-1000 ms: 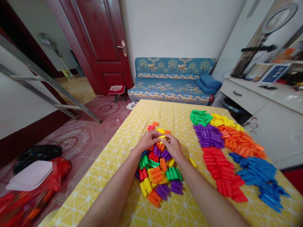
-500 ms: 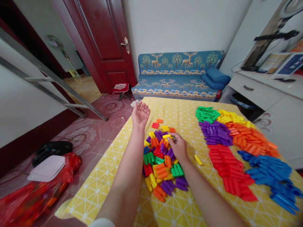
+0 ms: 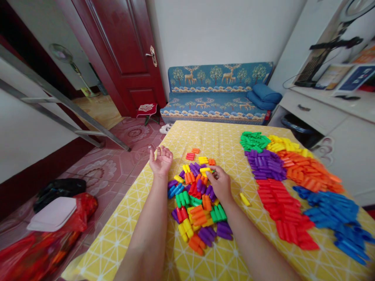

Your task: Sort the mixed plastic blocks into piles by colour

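Note:
My left hand [image 3: 161, 160] is raised palm up over the left side of the table, its fingers apart and nothing in it. At the top right of a mixed pile of coloured pieces [image 3: 197, 216], my right hand [image 3: 220, 182] pinches a small yellow piece [image 3: 205, 170] between thumb and fingers. The pile mixes red, orange, yellow, green, blue and purple pieces, some side by side in small groups. One loose yellow piece [image 3: 245, 199] lies to the right of my right wrist.
Sorted heaps cover the table's right side: green [image 3: 254, 141], yellow [image 3: 285, 145], purple [image 3: 265, 165], orange [image 3: 312, 171], red [image 3: 281, 210] and blue [image 3: 336, 216]. A patterned sofa [image 3: 216, 99] stands behind the yellow-clothed table [image 3: 117, 242]. A metal ladder [image 3: 67, 105] leans at the left.
My left hand has moved left and lower, away from the pile, uncovering blue and yellow pieces. My right hand stays almost in place with the yellow piece.

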The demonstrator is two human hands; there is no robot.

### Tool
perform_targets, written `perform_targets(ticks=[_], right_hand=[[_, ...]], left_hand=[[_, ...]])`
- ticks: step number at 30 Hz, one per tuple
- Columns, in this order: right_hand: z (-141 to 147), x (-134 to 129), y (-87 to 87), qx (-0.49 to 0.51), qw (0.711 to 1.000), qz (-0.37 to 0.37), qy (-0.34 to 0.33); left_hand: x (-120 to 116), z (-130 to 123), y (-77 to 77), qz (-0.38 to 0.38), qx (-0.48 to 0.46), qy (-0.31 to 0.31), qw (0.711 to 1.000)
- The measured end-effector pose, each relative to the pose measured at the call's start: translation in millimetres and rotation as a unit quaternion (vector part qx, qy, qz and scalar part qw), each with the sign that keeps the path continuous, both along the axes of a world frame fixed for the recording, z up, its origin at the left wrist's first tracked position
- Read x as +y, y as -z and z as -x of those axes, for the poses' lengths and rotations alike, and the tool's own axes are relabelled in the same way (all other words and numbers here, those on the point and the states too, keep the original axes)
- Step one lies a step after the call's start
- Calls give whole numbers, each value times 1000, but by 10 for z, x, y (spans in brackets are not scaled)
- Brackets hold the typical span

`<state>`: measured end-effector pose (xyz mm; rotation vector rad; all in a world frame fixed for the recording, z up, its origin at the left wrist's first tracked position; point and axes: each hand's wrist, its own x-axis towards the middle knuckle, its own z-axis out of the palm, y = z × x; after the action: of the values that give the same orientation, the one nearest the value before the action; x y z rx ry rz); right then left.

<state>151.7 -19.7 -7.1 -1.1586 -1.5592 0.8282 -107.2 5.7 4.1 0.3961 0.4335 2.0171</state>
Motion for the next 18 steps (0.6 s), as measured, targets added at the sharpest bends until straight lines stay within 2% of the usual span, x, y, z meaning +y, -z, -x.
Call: perform_targets(ticks=[3, 7, 11, 14, 16, 18], right_hand=[[-21, -20, 2, 37, 999, 6, 8], [-58, -62, -36, 118, 992, 26, 47], [-246, 7, -260, 190, 976, 25, 103], [-663, 309, -485, 172, 972, -52, 149], [-1090, 650, -582, 136, 970, -82, 184], [-1583, 1044, -621, 104, 957, -96, 253]], left_hand=[[72, -138, 79, 28, 24, 36, 999], [99, -178, 120, 50, 81, 130, 987], [103, -225, 102, 68, 148, 206, 965], [107, -314, 101, 93, 214, 228, 946], [111, -367, 110, 96, 243, 220, 940], [115, -397, 119, 98, 253, 212, 939]])
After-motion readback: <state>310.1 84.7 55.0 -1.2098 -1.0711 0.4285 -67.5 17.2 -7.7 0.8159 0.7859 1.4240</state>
